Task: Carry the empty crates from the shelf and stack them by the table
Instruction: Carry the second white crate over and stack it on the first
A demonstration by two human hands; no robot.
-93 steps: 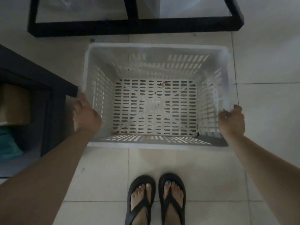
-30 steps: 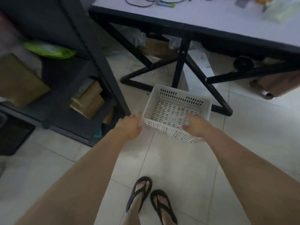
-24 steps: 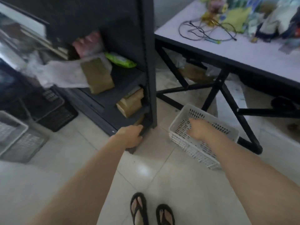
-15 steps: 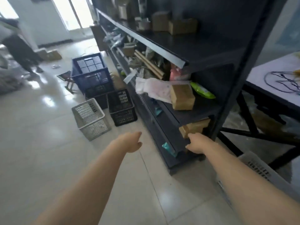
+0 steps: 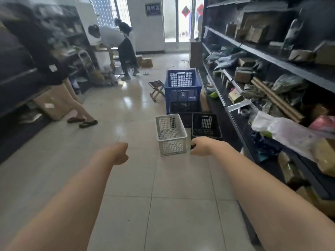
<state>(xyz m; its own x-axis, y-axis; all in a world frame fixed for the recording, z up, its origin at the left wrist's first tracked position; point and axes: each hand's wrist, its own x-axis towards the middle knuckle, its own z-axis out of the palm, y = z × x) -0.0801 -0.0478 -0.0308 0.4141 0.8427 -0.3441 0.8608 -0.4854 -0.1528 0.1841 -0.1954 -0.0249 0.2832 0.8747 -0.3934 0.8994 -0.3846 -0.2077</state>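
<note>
A person walks an aisle toward the white crate (image 5: 171,134), which sits empty on the tiled floor (image 5: 126,196) just beside the dark shelf (image 5: 235,124), a black crate (image 5: 206,126) at its right side and a blue crate (image 5: 182,86) stacked behind it. Both grips carry nothing: the left hand (image 5: 118,153) is loosely curled, the right hand (image 5: 200,146) half-closed. The white crate lies straight ahead, its long axis running away from the person, nearer the right hand.
</note>
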